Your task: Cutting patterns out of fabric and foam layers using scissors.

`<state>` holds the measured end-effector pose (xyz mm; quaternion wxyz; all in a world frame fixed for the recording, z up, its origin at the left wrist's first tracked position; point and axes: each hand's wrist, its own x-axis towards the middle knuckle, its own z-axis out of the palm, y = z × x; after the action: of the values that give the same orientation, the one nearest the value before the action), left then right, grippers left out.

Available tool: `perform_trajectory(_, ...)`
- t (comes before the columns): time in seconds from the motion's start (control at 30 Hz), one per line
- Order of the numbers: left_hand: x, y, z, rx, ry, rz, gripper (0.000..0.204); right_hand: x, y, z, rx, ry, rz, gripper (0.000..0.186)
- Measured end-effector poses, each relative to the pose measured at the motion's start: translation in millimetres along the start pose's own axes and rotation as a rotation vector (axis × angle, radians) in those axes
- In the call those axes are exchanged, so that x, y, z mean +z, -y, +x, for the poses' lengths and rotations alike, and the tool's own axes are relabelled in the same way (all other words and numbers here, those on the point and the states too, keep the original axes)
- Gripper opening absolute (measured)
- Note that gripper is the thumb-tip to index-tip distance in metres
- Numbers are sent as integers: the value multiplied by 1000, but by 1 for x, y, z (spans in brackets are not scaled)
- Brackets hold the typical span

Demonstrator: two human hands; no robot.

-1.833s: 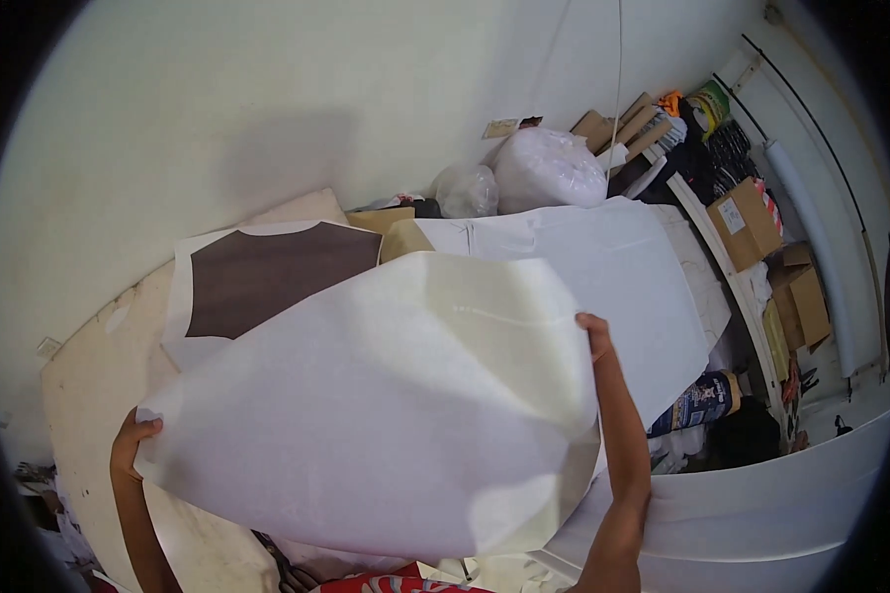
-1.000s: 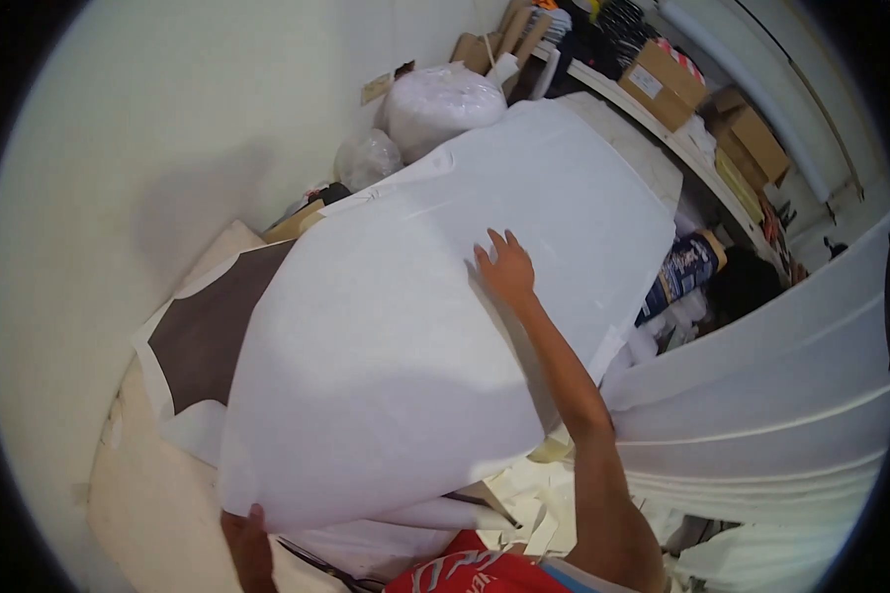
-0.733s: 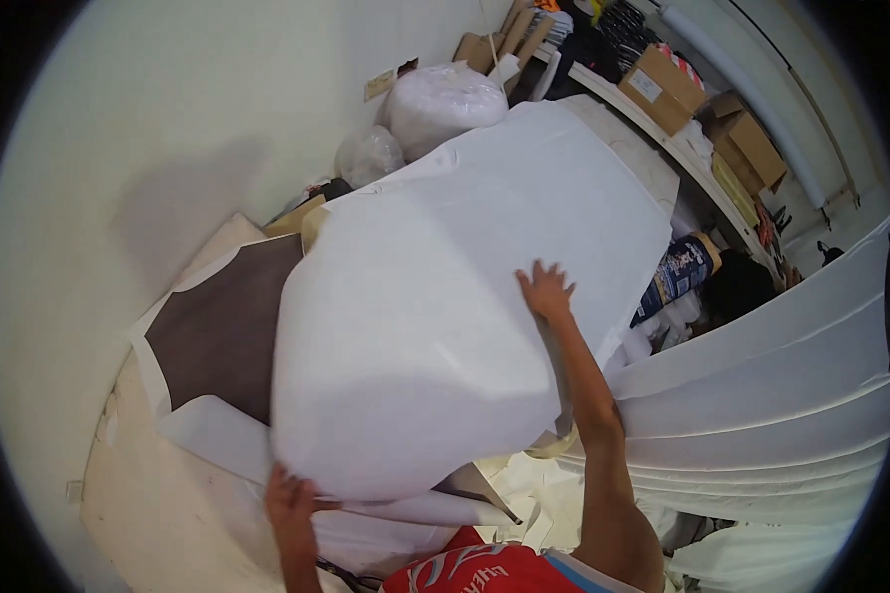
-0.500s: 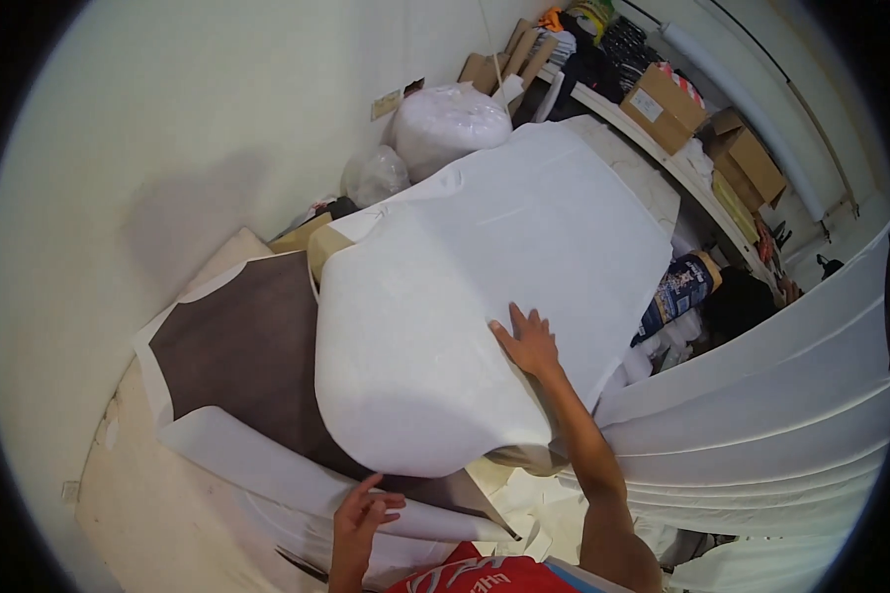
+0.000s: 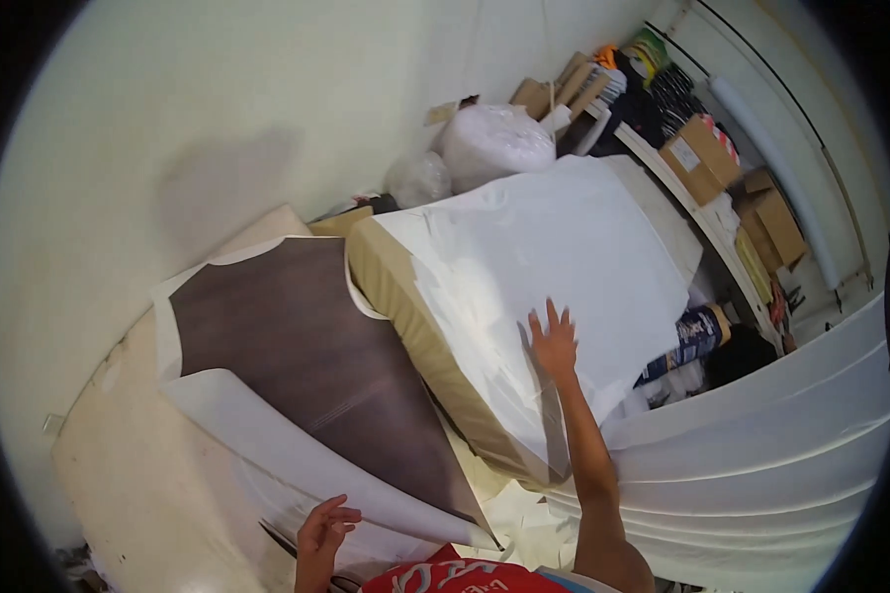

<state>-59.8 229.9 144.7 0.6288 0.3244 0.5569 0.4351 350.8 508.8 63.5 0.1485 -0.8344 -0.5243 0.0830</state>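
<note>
My right hand [image 5: 556, 346] is over the white sheet material [image 5: 608, 262], fingers spread, nothing in them; whether it touches the sheet I cannot tell. That material lies on a long block with a beige side [image 5: 420, 348]. My left hand [image 5: 323, 529] hovers low by my body, fingers loosely bent and apart, holding nothing. Close to it, dark pointed blades [image 5: 279, 537], perhaps scissors, stick out. Between the hands and the wall lies a large dark brown pattern-shaped piece [image 5: 307, 336] with curved cut-outs, on white material whose near edge [image 5: 267, 425] is folded over it.
A pale tabletop [image 5: 119, 425] runs along the wall at left. Clear plastic-wrapped white bundles [image 5: 494, 143] stand at the back. A shelf at right carries cardboard boxes [image 5: 699, 163]. White draped cloth [image 5: 752, 445] hangs at my right, with a blue printed bag [image 5: 697, 334] beyond it.
The white sheet's bulging left edge has flattened back onto the block, uncovering its beige side and more of the brown piece. My right hand's fingers have spread. The view has shifted.
</note>
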Motion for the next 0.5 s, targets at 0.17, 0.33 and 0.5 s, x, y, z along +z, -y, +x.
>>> perform_trajectory(0.17, -11, 10, -14, -30, -72, -131, 42, 13, -14, 5, -35, 299, -72, 73)
perform_trajectory(0.33, -17, 16, -29, 71, -73, 5, 46, 23, -63, 26, -154, 291, -88, 74)
perform_trajectory(0.5, -28, 23, -45, 44, -155, -20, 42, 23, -58, 28, -192, 259, -166, 68)
